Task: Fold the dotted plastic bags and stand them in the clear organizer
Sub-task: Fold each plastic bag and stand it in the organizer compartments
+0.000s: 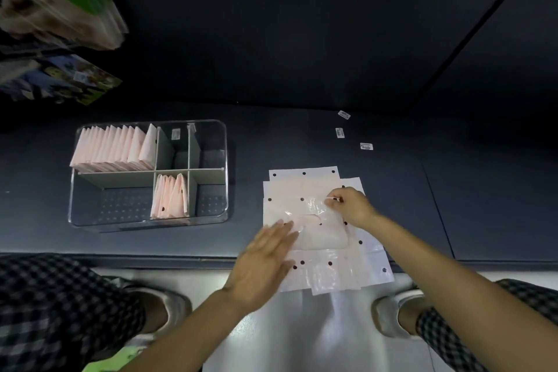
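While the left hand (pixel 265 257) lies flat, fingers straight, on the stack of dotted bags (pixel 320 220) at the table (pixel 422 205) edge, the right hand (pixel 350 205) pinches the top bag's edge. Clear organizer (pixel 225 160) sits well left; folded bags (pixel 114 145) stand in 2 compartments.
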`<move>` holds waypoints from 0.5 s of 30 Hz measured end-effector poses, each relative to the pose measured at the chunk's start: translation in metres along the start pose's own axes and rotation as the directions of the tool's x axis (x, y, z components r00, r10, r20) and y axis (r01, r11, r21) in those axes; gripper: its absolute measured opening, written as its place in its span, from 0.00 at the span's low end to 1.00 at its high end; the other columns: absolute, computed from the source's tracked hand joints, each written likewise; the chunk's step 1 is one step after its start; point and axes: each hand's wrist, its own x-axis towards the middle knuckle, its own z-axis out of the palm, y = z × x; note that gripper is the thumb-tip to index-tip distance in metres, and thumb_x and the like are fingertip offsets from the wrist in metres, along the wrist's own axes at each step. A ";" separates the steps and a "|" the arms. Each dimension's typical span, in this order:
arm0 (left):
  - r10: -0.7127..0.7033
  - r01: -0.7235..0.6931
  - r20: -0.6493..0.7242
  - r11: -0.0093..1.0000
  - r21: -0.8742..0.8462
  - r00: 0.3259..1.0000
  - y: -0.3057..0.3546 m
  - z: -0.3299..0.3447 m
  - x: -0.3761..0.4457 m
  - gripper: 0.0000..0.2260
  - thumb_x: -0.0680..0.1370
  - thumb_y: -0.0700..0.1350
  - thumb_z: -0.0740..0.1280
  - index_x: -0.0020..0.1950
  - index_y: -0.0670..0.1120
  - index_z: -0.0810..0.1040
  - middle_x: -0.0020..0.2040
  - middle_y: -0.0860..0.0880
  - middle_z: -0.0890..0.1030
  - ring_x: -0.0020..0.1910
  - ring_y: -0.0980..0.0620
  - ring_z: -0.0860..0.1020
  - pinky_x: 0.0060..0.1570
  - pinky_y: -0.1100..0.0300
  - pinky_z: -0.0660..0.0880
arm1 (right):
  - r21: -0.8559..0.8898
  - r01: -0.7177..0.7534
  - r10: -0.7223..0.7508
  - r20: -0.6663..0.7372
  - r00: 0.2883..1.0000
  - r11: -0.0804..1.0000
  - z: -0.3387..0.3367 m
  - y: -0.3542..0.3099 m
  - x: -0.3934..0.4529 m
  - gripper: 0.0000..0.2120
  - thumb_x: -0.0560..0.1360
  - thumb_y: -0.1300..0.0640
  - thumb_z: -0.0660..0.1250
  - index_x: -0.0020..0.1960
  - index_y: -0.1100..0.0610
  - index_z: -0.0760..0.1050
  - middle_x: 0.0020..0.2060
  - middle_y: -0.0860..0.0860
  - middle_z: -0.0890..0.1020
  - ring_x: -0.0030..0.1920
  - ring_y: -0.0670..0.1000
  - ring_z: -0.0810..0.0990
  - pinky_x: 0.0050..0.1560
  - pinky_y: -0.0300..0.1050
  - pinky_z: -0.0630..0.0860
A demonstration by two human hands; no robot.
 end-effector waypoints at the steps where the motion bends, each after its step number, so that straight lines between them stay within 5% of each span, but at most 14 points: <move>1: 0.025 -0.030 0.054 0.995 0.096 0.998 0.001 0.004 -0.003 0.24 0.76 0.54 0.67 0.69 0.44 0.72 0.71 0.48 0.69 0.71 0.49 0.67 0.70 0.51 0.63 | -0.014 -0.002 0.002 -0.005 1.000 1.000 0.002 0.000 0.002 0.11 0.78 0.56 0.63 0.54 0.60 0.79 0.54 0.54 0.79 0.53 0.53 0.75 0.48 0.38 0.67; 4: 0.025 -0.063 0.156 0.968 0.244 0.987 0.000 0.012 -0.009 0.30 0.73 0.62 0.67 0.69 0.46 0.72 0.70 0.48 0.70 0.69 0.51 0.69 0.69 0.54 0.61 | -0.034 -0.017 0.016 -0.017 1.000 0.999 0.004 0.001 0.005 0.11 0.78 0.55 0.63 0.55 0.59 0.79 0.54 0.55 0.79 0.48 0.50 0.72 0.47 0.37 0.64; 7: 0.039 -0.095 0.196 0.954 0.284 0.980 -0.008 0.021 -0.016 0.32 0.77 0.65 0.56 0.74 0.45 0.62 0.75 0.46 0.61 0.73 0.49 0.61 0.72 0.50 0.54 | -0.046 -0.029 0.028 -0.028 0.999 0.999 0.005 0.002 0.007 0.12 0.78 0.55 0.63 0.56 0.59 0.79 0.56 0.55 0.79 0.52 0.52 0.75 0.47 0.37 0.64; 10: -0.056 -0.045 0.287 0.941 0.335 0.956 -0.012 0.021 -0.016 0.34 0.77 0.66 0.48 0.76 0.46 0.57 0.76 0.44 0.57 0.75 0.47 0.56 0.71 0.47 0.61 | -0.035 -0.045 0.044 -0.024 0.999 0.998 0.006 0.000 0.007 0.12 0.78 0.55 0.62 0.57 0.60 0.78 0.57 0.55 0.78 0.55 0.54 0.75 0.48 0.37 0.64; 13: -0.019 -0.092 0.377 0.957 0.275 0.926 -0.017 0.028 -0.015 0.36 0.77 0.68 0.44 0.76 0.51 0.34 0.76 0.45 0.34 0.74 0.47 0.33 0.71 0.44 0.34 | -0.073 -0.058 0.055 -0.045 0.997 0.996 0.006 -0.006 -0.001 0.12 0.78 0.55 0.62 0.59 0.59 0.76 0.57 0.55 0.78 0.57 0.55 0.75 0.49 0.39 0.67; 15: -0.008 -0.097 0.374 0.960 0.262 0.927 -0.019 0.033 -0.015 0.36 0.76 0.68 0.43 0.73 0.53 0.28 0.74 0.47 0.29 0.72 0.47 0.29 0.68 0.44 0.29 | -0.226 -0.033 -0.010 -0.188 0.982 0.974 0.012 -0.010 -0.016 0.14 0.79 0.54 0.62 0.62 0.57 0.74 0.59 0.55 0.76 0.59 0.55 0.73 0.55 0.43 0.69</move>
